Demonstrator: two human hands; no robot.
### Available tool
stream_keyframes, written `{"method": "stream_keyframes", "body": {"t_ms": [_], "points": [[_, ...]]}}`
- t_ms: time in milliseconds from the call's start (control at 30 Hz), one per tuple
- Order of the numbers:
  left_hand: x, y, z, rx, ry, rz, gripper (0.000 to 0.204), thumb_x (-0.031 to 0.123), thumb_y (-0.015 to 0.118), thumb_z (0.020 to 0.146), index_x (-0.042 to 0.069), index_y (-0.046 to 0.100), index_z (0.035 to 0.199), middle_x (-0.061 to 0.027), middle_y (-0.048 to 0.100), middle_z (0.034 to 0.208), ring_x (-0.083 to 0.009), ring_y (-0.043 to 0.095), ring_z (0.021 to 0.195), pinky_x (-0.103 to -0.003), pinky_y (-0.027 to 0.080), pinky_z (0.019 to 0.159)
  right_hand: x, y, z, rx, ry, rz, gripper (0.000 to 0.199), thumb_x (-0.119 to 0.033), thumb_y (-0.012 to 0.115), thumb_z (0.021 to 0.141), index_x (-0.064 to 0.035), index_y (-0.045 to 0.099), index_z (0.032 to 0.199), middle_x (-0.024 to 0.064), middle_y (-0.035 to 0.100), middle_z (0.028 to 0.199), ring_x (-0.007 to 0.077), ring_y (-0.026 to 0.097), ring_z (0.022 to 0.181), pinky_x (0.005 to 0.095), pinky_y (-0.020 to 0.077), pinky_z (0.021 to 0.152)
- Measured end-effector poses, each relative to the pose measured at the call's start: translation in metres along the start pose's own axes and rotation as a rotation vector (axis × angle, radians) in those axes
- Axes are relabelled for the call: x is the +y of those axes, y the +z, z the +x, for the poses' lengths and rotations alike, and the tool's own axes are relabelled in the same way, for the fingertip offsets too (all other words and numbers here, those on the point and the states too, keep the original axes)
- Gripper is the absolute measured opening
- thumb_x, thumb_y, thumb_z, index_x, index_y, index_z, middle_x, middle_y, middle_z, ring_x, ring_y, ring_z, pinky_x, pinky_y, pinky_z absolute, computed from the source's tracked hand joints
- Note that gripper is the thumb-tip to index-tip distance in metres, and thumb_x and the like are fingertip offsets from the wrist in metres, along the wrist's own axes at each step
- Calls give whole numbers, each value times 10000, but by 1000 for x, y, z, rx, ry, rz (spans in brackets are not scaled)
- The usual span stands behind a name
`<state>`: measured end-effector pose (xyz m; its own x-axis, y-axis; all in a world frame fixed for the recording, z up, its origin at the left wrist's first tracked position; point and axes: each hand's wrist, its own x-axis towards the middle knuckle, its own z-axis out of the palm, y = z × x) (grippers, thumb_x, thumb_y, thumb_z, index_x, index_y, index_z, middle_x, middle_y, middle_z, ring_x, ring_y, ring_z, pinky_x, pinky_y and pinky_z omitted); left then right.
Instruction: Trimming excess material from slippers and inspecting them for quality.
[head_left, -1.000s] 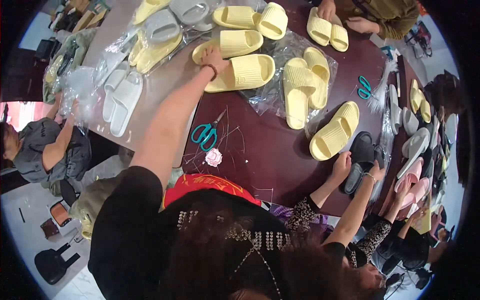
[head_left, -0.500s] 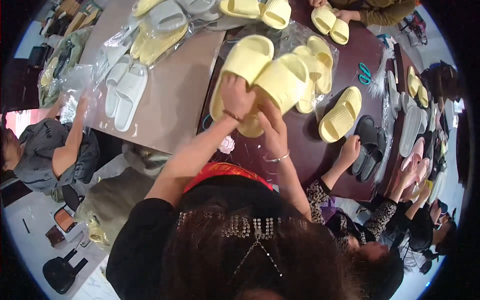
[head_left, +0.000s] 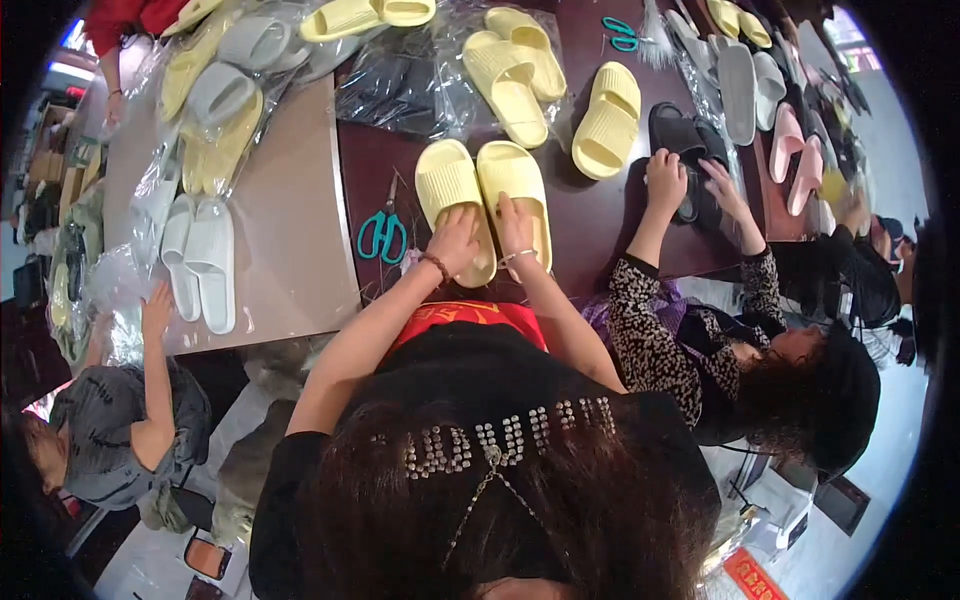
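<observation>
A pair of yellow slide slippers lies side by side on the dark red table in front of me, toes pointing away. My left hand (head_left: 457,242) grips the left slipper (head_left: 445,175) at its foot opening, fingertips by the ribbed strap. At the right slipper (head_left: 512,168), my right hand (head_left: 515,228) holds the edge of the strap in the same way. Left of the pair are teal-handled scissors (head_left: 382,235). Another yellow pair (head_left: 606,120) rests to the right, one slipper overlapping the other. Farther back, more yellow slippers (head_left: 505,85) lie on clear plastic.
A co-worker's hands (head_left: 668,182) handle black slippers (head_left: 685,130) at right. White slippers (head_left: 212,265) sit on the brown tabletop (head_left: 280,210) at left, near another person's hand (head_left: 155,310). Bagged grey and yellow slippers (head_left: 222,95) lie behind. Second scissors (head_left: 620,35) are at the back.
The yellow pair has come down from my raised hands onto the table, and now lies straight side by side. The view has shifted. The right co-worker's second hand has come to the black slippers.
</observation>
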<state>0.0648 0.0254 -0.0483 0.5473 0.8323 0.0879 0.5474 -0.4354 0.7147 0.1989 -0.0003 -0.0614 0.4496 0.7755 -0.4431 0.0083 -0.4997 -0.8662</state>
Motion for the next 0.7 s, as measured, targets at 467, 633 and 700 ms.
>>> {"method": "stream_keyframes", "body": {"t_ms": [467, 633, 700], "points": [[-34, -69, -52, 95, -332, 589, 442, 221, 616, 684, 126, 477, 1092, -97, 444, 1028, -281, 440, 965, -434, 398, 734, -15, 3, -17, 86, -379, -1015, 596, -524, 568, 640, -46, 568, 998, 164, 468, 1106, 306, 397, 1053, 460, 234, 904], [-51, -66, -51, 221, -331, 683, 487, 246, 620, 679, 142, 449, 1123, -103, 457, 1012, -282, 453, 939, -433, 400, 729, -17, 24, 2, 294, -287, -1038, 510, -448, 589, 639, -13, 604, 904, 160, 508, 1037, 337, 388, 1041, 471, 190, 931], [-59, -65, -53, 129, -374, 641, 471, 233, 604, 689, 135, 451, 1123, -119, 465, 1032, -291, 470, 918, -432, 402, 736, -11, 23, 4, 326, -291, -1039, 490, -429, 590, 642, -6, 609, 890, 162, 515, 1027, 346, 384, 1042, 476, 178, 937]]}}
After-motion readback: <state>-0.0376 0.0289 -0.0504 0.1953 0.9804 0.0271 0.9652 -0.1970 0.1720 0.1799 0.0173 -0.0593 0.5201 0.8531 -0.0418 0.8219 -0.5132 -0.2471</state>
